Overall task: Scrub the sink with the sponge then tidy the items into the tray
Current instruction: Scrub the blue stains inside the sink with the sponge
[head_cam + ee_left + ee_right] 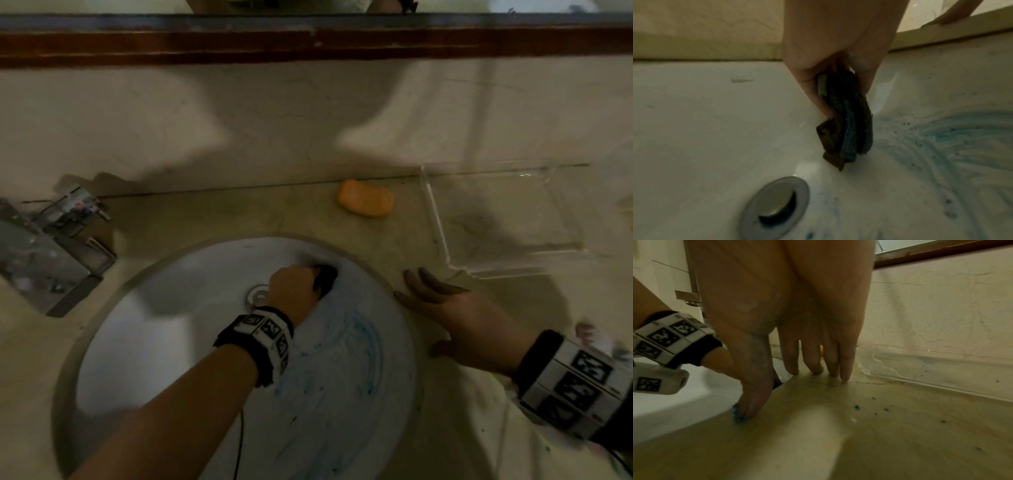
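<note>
A round white sink [144, 329] is set in a beige counter, with blue cleaner smeared over its right side [953, 134]. My left hand [294, 286] grips a dark, folded sponge [846, 123] and holds it against the sink's far wall, just beyond the metal drain [777, 204]. My right hand [455, 308] lies flat on the counter beside the sink's right rim, fingers [812, 360] straight and spread, thumb at the rim. A clear plastic tray [507, 216] stands just beyond that hand. An orange soap bar [365, 197] lies on the counter behind the sink.
A chrome faucet [58, 246] stands at the sink's left edge. A beige wall [274, 120] runs behind the counter, with a dark wooden mirror frame [308, 41] above it. Blue and dark specks [857, 407] dot the counter near my right hand.
</note>
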`<state>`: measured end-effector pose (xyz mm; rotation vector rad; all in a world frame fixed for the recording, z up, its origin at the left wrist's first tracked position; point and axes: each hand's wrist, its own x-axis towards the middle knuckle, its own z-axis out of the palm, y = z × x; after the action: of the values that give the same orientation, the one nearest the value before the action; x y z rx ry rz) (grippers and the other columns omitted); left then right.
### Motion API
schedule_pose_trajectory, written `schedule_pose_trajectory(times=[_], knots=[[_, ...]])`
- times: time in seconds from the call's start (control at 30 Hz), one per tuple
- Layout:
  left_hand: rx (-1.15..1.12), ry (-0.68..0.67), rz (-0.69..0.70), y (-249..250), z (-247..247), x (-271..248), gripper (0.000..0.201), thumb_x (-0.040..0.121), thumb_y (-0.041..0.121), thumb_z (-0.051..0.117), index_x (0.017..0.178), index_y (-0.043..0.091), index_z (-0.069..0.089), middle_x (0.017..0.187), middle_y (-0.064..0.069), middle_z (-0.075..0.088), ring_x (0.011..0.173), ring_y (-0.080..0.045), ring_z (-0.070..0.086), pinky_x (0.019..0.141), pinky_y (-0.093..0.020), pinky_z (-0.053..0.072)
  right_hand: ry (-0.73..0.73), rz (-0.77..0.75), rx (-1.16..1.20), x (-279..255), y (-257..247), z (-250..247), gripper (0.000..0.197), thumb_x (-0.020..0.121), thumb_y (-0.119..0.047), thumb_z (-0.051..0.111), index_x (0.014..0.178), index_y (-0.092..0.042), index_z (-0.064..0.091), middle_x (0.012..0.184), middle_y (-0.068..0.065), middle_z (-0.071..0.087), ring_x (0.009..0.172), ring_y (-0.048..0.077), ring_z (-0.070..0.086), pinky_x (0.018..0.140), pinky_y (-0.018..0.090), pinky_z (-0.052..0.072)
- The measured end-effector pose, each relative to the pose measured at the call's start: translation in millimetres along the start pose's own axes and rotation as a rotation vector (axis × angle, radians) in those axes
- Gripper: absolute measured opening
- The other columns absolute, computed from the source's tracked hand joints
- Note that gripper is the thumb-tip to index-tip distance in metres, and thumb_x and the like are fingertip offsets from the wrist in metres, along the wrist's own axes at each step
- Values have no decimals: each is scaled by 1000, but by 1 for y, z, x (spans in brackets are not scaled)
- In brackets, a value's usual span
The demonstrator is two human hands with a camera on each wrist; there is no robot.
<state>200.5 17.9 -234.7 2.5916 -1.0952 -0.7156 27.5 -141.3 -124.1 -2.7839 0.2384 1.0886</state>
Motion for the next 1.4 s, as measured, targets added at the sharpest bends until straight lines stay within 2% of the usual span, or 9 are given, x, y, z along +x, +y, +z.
schedule_pose_trajectory(times=[0.17,0.33,0.57,0.7,0.8,1.0,1.13,1.23,1.4], knots=[[9,-56,-64,19,21,9,43,97,21,43,55,15,38,102,-14,69,85,-23,61,54,-24,28,26,-7,43,1,3,3,101,84,-34,65,138,-33,-20,140,-7,-32,133,10,-26,120,30,14],[-11,-72,48,15,35,0,23,91,21,54,102,11,71,102,-14,71,89,-29,67,64,-27,42,16,-7,28,2,4,2,99,85,-38,62,129,-29,-27,141,-6,-33,144,15,-21,123,33,12],[61,-215,176,15,53,-28,27,80,8,60,104,9,72,106,-15,70,99,-29,65,87,-32,49,3,1,30,1,0,0,97,85,-37,62,146,-33,-13,139,-8,-33,142,12,-21,122,30,16],[72,-337,101,17,42,-43,18,57,24,82,73,18,76,77,-1,74,74,-13,70,62,-17,47,11,-5,62,1,0,0,94,83,-34,66,148,-33,-3,139,-8,-30,147,17,-14,121,35,20],[-20,-343,86,15,31,-39,18,87,18,59,75,6,67,75,-7,61,81,-16,58,66,-25,39,30,0,62,1,0,1,96,82,-31,68,148,-34,-1,139,-9,-30,148,17,-12,119,37,25],[-319,-42,-161,6,-2,-2,47,88,12,54,44,15,37,51,2,41,63,-20,49,60,-27,36,33,0,45,1,2,1,95,83,-33,67,148,-36,-3,138,-13,-31,141,8,-20,119,33,23],[-342,-75,-126,31,1,10,29,89,10,51,67,-5,61,76,-20,63,77,-32,60,70,-39,45,27,1,44,3,5,4,96,83,-37,66,147,-37,-5,138,-11,-32,138,7,-22,121,31,19],[-214,-129,-82,41,17,5,37,92,9,46,54,9,44,62,-3,47,69,-20,51,65,-32,35,28,3,58,4,7,6,99,82,-37,66,144,-36,-12,139,-11,-32,138,6,-22,121,29,13],[-79,-284,110,56,42,-23,28,93,7,46,115,3,62,120,-17,63,110,-30,59,93,-36,45,18,4,57,4,8,5,100,83,-39,65,130,-32,-23,139,-10,-33,133,5,-26,122,30,10]])
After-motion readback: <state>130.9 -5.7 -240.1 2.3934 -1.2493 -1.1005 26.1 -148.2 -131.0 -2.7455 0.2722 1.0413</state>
